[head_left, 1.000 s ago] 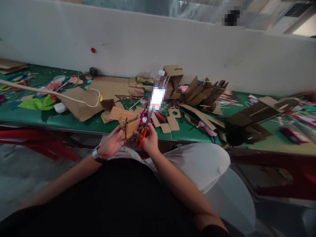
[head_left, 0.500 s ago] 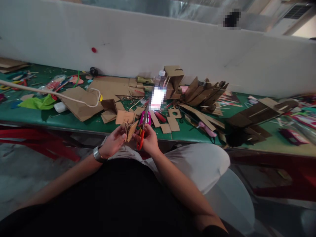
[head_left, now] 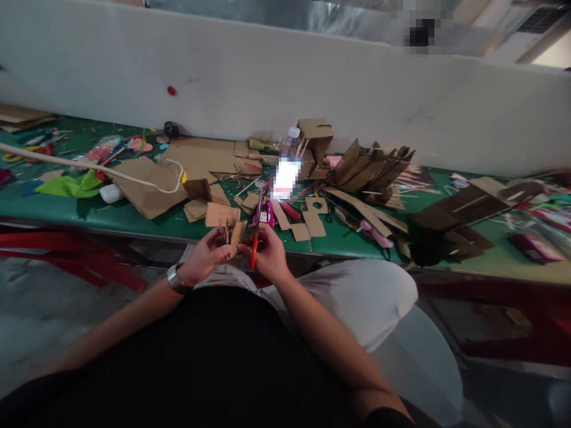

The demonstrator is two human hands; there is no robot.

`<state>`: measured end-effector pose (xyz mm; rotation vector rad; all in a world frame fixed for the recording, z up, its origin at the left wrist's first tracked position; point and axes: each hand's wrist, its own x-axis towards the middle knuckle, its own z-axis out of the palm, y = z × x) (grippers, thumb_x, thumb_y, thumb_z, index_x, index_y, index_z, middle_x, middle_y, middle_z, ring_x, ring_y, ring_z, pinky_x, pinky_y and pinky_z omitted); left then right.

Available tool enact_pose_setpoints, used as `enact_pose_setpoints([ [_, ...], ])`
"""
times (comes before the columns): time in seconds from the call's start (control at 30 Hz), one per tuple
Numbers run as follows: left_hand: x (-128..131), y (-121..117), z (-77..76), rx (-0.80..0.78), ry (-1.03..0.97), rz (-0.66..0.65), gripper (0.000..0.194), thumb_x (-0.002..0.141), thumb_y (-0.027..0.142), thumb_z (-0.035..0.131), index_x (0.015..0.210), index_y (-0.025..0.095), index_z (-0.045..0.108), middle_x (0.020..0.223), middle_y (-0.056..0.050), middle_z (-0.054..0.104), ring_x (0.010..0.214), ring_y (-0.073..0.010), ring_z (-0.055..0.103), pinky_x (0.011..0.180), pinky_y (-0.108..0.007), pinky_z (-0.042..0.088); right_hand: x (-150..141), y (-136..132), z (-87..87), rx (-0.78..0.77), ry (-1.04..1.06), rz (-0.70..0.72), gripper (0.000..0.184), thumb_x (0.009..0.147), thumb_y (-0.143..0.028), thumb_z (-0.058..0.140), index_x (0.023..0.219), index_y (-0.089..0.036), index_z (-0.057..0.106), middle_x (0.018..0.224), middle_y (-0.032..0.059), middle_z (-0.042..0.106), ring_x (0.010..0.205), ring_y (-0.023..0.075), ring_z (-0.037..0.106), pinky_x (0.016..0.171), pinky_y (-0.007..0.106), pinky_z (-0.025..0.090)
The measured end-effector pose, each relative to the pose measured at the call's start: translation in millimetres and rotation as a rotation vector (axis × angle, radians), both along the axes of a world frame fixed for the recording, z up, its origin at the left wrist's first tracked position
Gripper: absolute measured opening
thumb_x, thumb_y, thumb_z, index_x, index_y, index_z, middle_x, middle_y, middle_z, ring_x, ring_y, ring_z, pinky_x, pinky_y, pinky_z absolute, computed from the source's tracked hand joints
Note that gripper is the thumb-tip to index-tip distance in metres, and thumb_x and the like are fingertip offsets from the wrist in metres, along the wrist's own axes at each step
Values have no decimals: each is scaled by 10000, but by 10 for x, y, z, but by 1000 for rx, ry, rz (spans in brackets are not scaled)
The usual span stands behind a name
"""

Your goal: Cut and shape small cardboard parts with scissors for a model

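Observation:
My left hand (head_left: 207, 257) is closed on a small folded piece of cardboard (head_left: 236, 239), held in front of the table edge. In my right hand (head_left: 269, 252) is a pair of scissors (head_left: 255, 245) with red-orange handles, its blades pointing up and away from me. The right fingertips come close to the cardboard's edge; whether they touch it I cannot tell. Just beyond the hands lie an orange-tan card piece (head_left: 222, 214) and a magenta item with a white print (head_left: 266, 214).
Cardboard scraps (head_left: 307, 230) and sticks litter the green table (head_left: 147, 223). Behind them stand a clear bottle (head_left: 292, 141), a bright pixelated screen (head_left: 286, 177) and cardboard constructions (head_left: 375, 169). A white cable (head_left: 80, 162) crosses at left. A white partition (head_left: 267, 77) rises behind.
The scissors have turned a little, so the blades stand more upright and the handles show edge-on. The cardboard in my left hand has tilted slightly.

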<state>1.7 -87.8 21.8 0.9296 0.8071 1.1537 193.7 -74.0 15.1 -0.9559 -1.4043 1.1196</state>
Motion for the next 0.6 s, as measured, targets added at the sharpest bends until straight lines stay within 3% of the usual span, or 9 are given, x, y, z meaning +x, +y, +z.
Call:
enact_pose_setpoints([
  [0.17, -20, -8, 14, -104, -142, -80, 501, 804, 300, 888, 1260, 242, 687, 1189, -79, 784, 988, -249, 777, 815, -416, 671, 7, -41, 51, 93, 5, -57, 550, 747, -383, 930, 1203, -277, 643, 1186, 52, 748, 989, 224, 730, 895, 369, 606],
  [0.33, -27, -8, 49, -129, -162, -111, 544, 808, 321, 899, 1300, 248, 679, 1192, -80, 786, 969, -249, 787, 795, -395, 673, 30, -69, 61, 158, 69, 9, 533, 775, -346, 924, 1227, -273, 650, 1403, 116, 703, 1237, 287, 700, 1043, 436, 576],
  [0.6, -24, -10, 106, -100, -140, -136, 561, 791, 322, 918, 1299, 253, 691, 1134, -80, 793, 945, -244, 787, 785, -390, 678, 44, -72, 95, 92, 71, 81, 608, 751, -409, 948, 1269, -282, 656, 1349, 110, 715, 1003, 242, 735, 958, 447, 617],
])
